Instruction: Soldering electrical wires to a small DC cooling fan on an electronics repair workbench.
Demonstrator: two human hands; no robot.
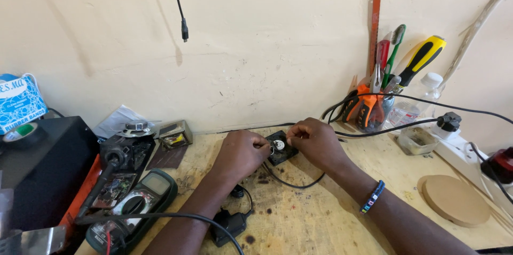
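Head view: I see left hand (241, 153) and right hand (314, 140) pinching small black fan (280, 148); thin lead (291, 183) could snag, I judge.

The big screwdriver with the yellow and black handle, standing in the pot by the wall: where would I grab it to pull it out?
Grab the yellow and black screwdriver by its fat handle, which sticks up and leans right above the other tools in the tool pot. Come from above and the right, where nothing crowds it. Its tip is buried among pliers, so probably pull upward along its lean.
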